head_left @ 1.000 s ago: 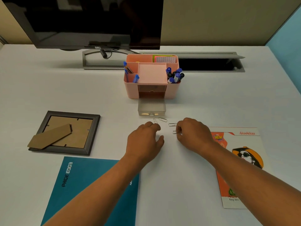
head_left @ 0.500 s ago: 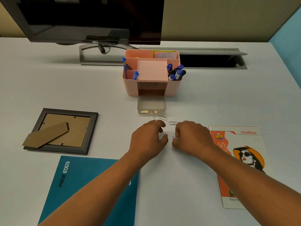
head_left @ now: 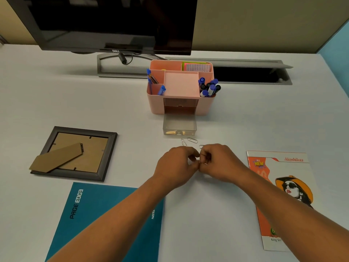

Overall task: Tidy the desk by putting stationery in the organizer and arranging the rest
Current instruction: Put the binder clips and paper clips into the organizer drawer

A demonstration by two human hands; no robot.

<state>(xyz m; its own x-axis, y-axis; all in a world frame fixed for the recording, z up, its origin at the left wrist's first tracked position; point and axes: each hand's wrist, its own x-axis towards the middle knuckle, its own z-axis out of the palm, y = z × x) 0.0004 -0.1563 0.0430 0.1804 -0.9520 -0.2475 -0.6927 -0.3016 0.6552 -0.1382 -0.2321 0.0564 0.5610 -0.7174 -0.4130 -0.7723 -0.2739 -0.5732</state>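
My right hand (head_left: 221, 161) pinches a small metal paper clip (head_left: 205, 163) just above the desk. My left hand (head_left: 176, 165) is curled, its thumb and forefinger closed and touching the right hand's fingertips; I cannot see anything inside it. Three loose paper clips (head_left: 192, 140) lie just beyond my hands. Behind them, a clear drawer (head_left: 179, 124) stands pulled out of the pink organizer (head_left: 156, 104). Blue and black pens (head_left: 209, 87) and sticky notes (head_left: 197, 67) fill the organizer's top compartments.
A dark photo frame (head_left: 75, 154) lies face down at the left with its cardboard stand unfolded. A teal notebook (head_left: 98, 220) lies near left and an orange-and-white booklet (head_left: 283, 195) at the right. A monitor (head_left: 113, 23) and a cable slot (head_left: 245, 72) are at the back.
My right hand lifted a paper clip off the desk and moved left. My left hand came right, so the fingertips of both hands now touch.
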